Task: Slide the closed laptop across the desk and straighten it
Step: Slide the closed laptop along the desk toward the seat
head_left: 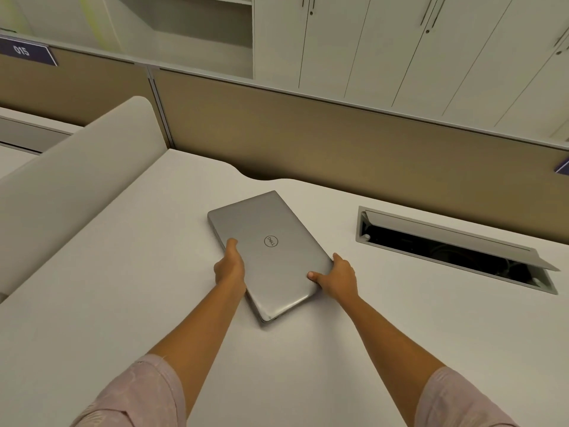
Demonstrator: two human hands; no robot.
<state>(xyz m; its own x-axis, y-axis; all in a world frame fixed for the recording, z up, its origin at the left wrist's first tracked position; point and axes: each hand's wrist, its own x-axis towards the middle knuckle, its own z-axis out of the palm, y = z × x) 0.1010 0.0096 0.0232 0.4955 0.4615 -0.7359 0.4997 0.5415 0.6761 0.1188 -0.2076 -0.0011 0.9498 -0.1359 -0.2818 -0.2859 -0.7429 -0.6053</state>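
Observation:
A closed silver laptop (271, 248) with a round logo on its lid lies flat on the white desk (123, 272), turned at an angle to the desk's edges. My left hand (230, 264) grips its left long edge, thumb on the lid. My right hand (337, 277) holds the near right edge, thumb on top and fingers wrapped around the side. Both arms reach forward from pink sleeves.
An open cable hatch (455, 251) with a raised flap is set into the desk to the right of the laptop. A tan partition (338, 143) runs along the back of the desk. A white curved divider (77, 174) stands at the left. Cabinets rise behind.

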